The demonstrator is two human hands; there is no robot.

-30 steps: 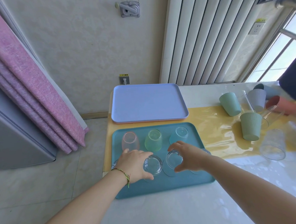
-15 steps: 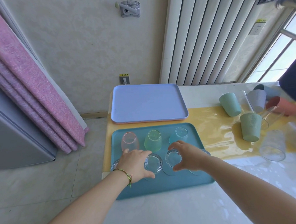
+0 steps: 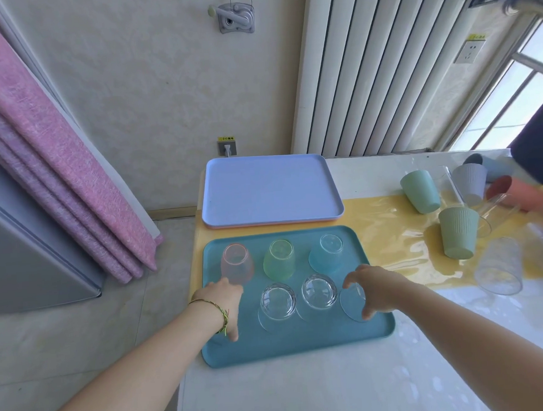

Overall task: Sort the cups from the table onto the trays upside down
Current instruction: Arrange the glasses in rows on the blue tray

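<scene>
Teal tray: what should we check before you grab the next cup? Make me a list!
1. Cups on the teal tray upside down: ok; the pink cup, green cup and blue cup show their bottoms.
2. Right hand free: not ok, it curls round the right clear cup.
3. Left hand free: cannot tell.
4. Lavender tray has room: ok.
5. More cups waiting: ok, the ribbed green cup stands on the table.

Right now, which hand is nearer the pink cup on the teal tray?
Left. The left hand lies just in front of the pink cup; the right hand is across the tray, by the rightmost clear cup.
</scene>
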